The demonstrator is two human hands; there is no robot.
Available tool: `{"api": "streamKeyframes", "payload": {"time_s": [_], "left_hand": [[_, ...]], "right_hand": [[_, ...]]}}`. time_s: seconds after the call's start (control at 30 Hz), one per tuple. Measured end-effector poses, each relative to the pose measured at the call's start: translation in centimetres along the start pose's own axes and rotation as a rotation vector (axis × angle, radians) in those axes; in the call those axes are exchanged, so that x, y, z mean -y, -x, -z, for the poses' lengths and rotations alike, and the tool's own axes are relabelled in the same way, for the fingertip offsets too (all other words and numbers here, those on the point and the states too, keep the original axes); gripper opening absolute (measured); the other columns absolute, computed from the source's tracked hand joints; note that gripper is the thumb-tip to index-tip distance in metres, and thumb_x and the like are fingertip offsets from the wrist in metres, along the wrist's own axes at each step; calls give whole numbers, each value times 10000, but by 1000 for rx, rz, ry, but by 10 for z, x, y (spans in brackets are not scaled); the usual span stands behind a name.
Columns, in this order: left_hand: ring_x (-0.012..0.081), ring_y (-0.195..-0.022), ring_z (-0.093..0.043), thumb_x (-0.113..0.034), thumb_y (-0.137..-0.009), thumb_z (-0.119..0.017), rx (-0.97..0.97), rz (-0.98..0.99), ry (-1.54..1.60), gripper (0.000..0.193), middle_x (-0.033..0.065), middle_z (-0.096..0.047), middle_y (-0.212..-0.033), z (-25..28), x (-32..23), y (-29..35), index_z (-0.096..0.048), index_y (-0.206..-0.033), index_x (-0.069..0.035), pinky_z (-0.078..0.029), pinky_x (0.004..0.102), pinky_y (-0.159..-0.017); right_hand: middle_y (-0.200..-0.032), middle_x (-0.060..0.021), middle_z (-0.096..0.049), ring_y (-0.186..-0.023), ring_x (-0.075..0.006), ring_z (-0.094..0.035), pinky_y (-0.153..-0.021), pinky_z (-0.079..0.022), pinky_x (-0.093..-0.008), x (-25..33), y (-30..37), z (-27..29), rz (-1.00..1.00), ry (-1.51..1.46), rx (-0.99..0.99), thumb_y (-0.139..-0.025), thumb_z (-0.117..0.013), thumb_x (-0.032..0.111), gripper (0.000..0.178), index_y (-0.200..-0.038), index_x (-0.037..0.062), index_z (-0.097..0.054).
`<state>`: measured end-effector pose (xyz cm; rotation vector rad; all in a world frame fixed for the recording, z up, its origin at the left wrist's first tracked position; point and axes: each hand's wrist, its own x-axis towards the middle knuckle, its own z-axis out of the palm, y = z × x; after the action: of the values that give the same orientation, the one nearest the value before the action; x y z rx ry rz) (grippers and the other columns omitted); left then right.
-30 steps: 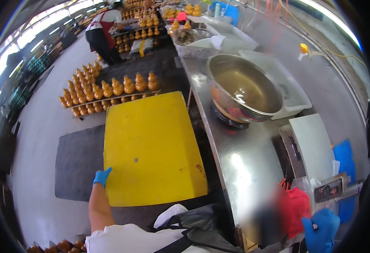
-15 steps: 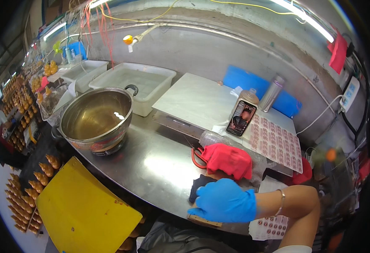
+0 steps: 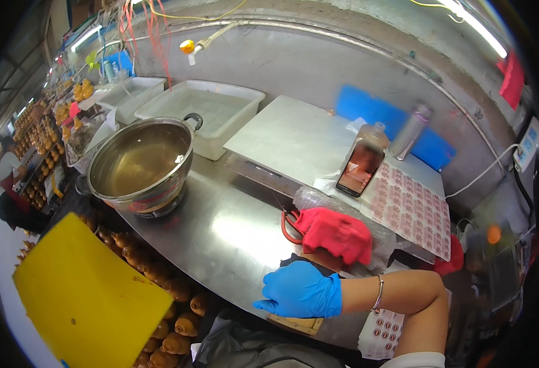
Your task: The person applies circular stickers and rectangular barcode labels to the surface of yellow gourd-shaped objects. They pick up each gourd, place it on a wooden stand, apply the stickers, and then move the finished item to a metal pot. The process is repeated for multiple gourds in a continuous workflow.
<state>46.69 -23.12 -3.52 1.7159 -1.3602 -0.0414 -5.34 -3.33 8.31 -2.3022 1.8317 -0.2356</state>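
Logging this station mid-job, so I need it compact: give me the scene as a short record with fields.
Right hand: blue-gloved, at the steel table's near edge, beside a black cloth; grip hidden
Left hand: only a blue glove sliver, by the yellow board's lower edge
Beside board: brown gourd-shaped pieces
Beyond right hand: crumpled red cloth
Table's left: two-handled metal pot containing liquid
Phone: propped upright before a bottle

Shiny metal bench (image 3: 220, 245), burner (image 3: 159, 210) under wide pot (image 3: 182, 175), red cloth bundle (image 3: 337, 236), white tub (image 3: 220, 146)
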Motion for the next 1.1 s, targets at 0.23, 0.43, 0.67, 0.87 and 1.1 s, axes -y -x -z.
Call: {"api": "streamKeyframes", "payload": {"time_s": [0.23, 0.43, 0.67, 0.87, 1.1], "left_hand": [[88, -478, -359, -425, -868, -582, -465, -169, -26, 397, -35, -428, -546, 168, 47, -57, -622, -698, -69, -288, 286, -432], [137, -457, -390, -390, -874, -568, -459, -283, -1167, 374, 57, -452, -504, 444, 103, -74, -634, -744, -46, -331, 297, -430], [346, -855, -637, -538, -829, -497, -830, 657, -1221, 522, 176, -658, -944, 430, 17, 33, -653, -983, -64, -500, 437, -706], [377, -793, -635, -441, -862, -495, -713, 864, -1353, 423, 198, -656, -876, 408, 97, 155, -643, -904, -47, -498, 458, -662], [409, -778, -616, -424, -867, -498, -716, 1303, -1164, 425, 222, -640, -877, 340, 178, 316, -625, -868, -18, -470, 505, -640]], "right_hand": [[-680, -118, -579, -591, -297, -586, -510, -458, -390, 1, -33, 20, 4, -51, 177, -863, -504, 406, 403, -639, 93, -625], [-587, -116, -556, -507, -274, -534, -465, -391, -361, -4, -52, -3, 178, -114, 24, -729, -700, 240, 255, -574, 57, -614], [-620, -130, -514, -540, -333, -508, -499, -413, -371, 35, -95, 9, 356, -93, 104, -785, -670, 265, 338, -570, 61, -506], [-585, -145, -420, -504, -331, -413, -474, -352, -378, 61, -116, 25, 454, -144, 106, -796, -664, 237, 359, -577, 39, -458], [-565, -138, -364, -484, -276, -360, -466, -318, -354, 100, -125, 22, 460, -162, 211, -816, -652, 167, 353, -586, 12, -433]]}}
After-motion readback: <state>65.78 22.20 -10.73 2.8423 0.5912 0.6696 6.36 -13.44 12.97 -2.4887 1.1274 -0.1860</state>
